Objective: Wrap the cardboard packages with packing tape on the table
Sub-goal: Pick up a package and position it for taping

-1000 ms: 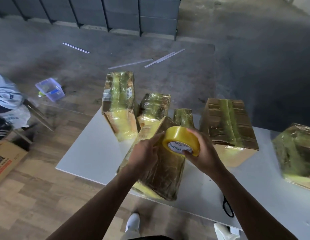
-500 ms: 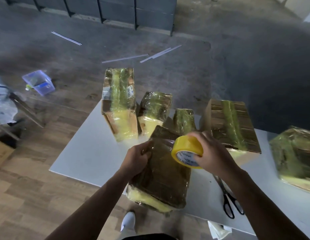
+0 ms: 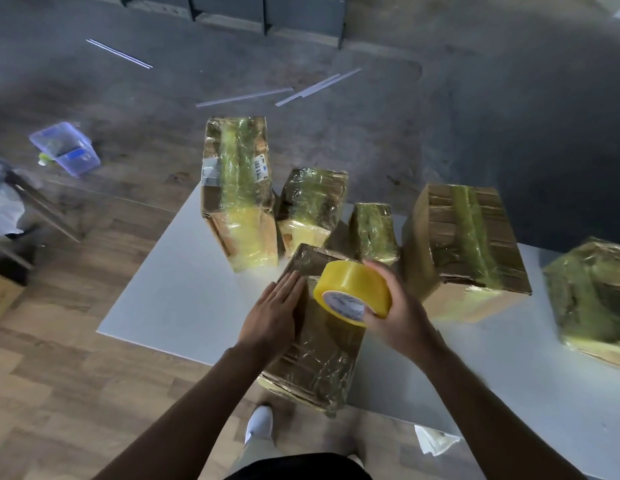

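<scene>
A tape-covered cardboard package [image 3: 319,362] lies flat at the near edge of the white table [image 3: 184,299], its near end overhanging. My left hand [image 3: 274,317] lies flat on its left side, fingers together and straight. My right hand [image 3: 395,313] holds a yellow roll of packing tape [image 3: 353,292] just over the package's top. Behind stand wrapped packages: a tall one [image 3: 237,192], a smaller one [image 3: 310,206], a narrow one [image 3: 372,230], a large one [image 3: 464,244] and one at the far right [image 3: 592,299].
A clear plastic container [image 3: 64,152] sits on the floor at the left, with a cardboard box [image 3: 0,296] nearer the left edge. White strips [image 3: 244,97] lie on the dark floor behind. My white shoe [image 3: 258,424] shows below the table edge.
The package went from tilted up to lying flat on the table. My left hand opened from gripping its edge to pressing flat. The scissors seen by my right forearm are now hidden.
</scene>
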Tool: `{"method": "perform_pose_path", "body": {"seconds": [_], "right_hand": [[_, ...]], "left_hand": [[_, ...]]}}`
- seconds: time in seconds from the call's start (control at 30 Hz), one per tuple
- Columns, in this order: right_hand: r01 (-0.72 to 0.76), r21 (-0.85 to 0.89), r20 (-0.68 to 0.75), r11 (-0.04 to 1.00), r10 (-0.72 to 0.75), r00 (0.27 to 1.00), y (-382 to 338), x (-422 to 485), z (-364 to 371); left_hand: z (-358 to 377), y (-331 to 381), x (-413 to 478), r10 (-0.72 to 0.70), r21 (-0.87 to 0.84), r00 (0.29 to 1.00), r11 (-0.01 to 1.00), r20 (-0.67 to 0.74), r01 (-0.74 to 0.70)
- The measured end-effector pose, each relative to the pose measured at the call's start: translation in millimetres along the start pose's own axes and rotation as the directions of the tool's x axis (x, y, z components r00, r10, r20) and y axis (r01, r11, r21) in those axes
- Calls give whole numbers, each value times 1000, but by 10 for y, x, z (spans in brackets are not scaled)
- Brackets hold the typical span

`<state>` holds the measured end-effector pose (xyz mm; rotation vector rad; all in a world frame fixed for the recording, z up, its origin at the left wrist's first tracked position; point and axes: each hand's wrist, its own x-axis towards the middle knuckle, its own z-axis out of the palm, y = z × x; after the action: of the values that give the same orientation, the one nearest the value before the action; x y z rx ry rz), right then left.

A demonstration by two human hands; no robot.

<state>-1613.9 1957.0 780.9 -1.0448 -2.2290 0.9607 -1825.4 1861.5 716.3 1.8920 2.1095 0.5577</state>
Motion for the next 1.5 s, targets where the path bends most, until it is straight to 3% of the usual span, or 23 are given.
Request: {"method": "perform_pose_path", "body": {"seconds": [0.2,0.33,0.47,0.67,0.8,0.97,1.1,1.23,1.33,1.5], "right_hand": [[54,-276,67,960,-36,997,-63,48,-450],[96,-418,103,903,-58,993,-40,-40,-523],[82,-397,62,914,-62,996,57,-71,-508],[52,-196,-50,979,-63,997,82,55,-470],[-59,-117,-39,991,55,998,203,73,-559],[59,-316,112,947,-25,993,130,27,-616],[132,-508,105,851,-91,990,19,-74,-769],[61,-630,181,775,70,981,77,-192,-1066],[4,-633,246,774,196,949,172,-259,-978],[-11,-640,252,769,223,942,361,-289,-801]], "left_hand": [[24,-8,16,4,23,1000,1000,-19,-3],[-38,143,52,-25,83,996,996,81,18],[55,381,-72,13,248,992,968,122,-43],[211,555,-32,-120,259,991,960,51,103],[273,629,-2,-155,268,987,953,32,141],[284,590,-12,-136,287,990,951,44,118],[266,580,-9,-140,301,987,947,74,112],[254,601,12,-127,326,986,941,110,85],[232,629,25,-131,369,979,927,157,64],[206,806,131,-210,448,956,888,203,100]]}}
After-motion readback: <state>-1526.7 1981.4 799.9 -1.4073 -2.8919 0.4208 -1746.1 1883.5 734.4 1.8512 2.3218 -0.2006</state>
